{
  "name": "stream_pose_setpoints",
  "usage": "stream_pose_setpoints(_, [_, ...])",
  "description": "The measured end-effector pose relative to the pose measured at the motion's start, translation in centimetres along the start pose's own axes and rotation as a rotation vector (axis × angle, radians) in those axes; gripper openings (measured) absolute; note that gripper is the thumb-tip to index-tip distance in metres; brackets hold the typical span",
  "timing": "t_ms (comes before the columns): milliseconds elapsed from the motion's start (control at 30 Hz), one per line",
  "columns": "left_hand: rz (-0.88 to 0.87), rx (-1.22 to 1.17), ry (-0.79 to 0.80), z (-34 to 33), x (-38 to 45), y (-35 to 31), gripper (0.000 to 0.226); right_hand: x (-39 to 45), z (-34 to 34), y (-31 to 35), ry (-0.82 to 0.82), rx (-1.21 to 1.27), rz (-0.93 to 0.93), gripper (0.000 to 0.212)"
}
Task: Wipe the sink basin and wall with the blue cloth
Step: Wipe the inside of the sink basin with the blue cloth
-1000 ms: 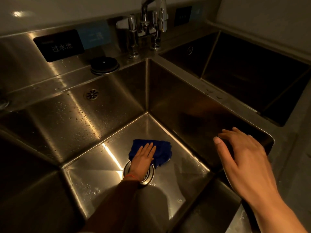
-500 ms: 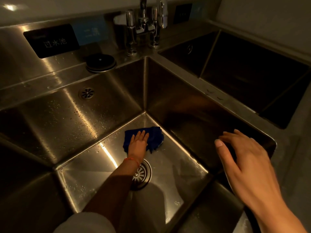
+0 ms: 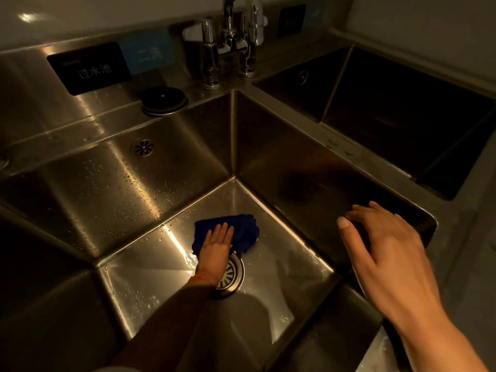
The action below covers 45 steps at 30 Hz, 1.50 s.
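A crumpled blue cloth (image 3: 243, 230) lies on the floor of the deep steel sink basin (image 3: 281, 275), just behind the round drain (image 3: 230, 275). My left hand (image 3: 217, 248) presses flat on the cloth with straight fingers, the forearm reaching down into the basin. My right hand (image 3: 386, 253) hovers with spread, relaxed fingers at the basin's right rim (image 3: 418, 208) and holds nothing. The back wall (image 3: 120, 189) of the basin is speckled with water drops.
A chrome faucet (image 3: 230, 47) stands on the back ledge beside a round black cap (image 3: 163, 100). An overflow grate (image 3: 144, 148) sits in the back wall. A second dark basin (image 3: 402, 116) lies to the right. Black and blue labels hang on the backsplash.
My left hand slid the cloth away from the drain toward the back wall, then drew it a little back toward the drain. The right hand stayed at the rim.
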<state>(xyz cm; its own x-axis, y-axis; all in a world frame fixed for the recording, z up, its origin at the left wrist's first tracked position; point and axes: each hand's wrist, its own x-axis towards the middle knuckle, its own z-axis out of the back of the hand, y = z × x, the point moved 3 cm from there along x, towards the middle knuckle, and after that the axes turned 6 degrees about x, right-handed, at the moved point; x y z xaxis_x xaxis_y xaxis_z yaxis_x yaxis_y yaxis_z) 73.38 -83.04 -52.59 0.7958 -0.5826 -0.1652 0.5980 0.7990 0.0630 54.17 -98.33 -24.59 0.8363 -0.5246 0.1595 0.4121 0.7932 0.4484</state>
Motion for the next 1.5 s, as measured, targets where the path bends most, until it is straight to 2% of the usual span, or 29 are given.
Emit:
stream_pose_setpoints(367, [0.033,0.024,0.004,1.6,3.9,0.0,0.061,0.0,-0.2,-0.3,-0.007,-0.018,0.019,0.051])
stream_pose_setpoints(700, [0.159,-0.115,-0.014,3.0,8.3,0.7,0.057,0.1,-0.3,-0.3,-0.015,0.006,0.026,0.056])
stream_pose_setpoints(1500, [0.328,-0.073,0.007,2.1,2.7,2.5,0.056,0.0,-0.1,-0.2,0.009,-0.006,0.016,0.054])
